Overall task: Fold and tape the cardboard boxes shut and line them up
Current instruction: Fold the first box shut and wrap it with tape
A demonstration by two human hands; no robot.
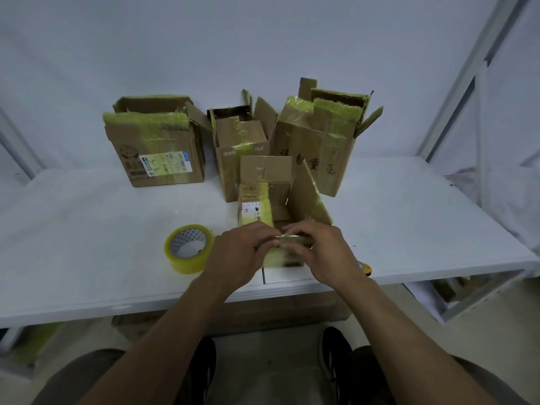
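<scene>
Left hand [242, 252] and right hand [324, 252] pinched the small open box [309, 200] by its near flap, just right of the tape roll [188, 248]; cardboard looked light, floppy, tape-slick, probably best gripped at flap edges.

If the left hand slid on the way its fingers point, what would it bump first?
Probably the right hand: the left hand points right along the box flap, straight toward it.

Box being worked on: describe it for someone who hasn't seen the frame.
On the white table, three open cardboard boxes stand at the back. The small box sits in front of them, right of the tape roll. Only it is marked "4-3" and gripped by the left hand and right hand.
</scene>
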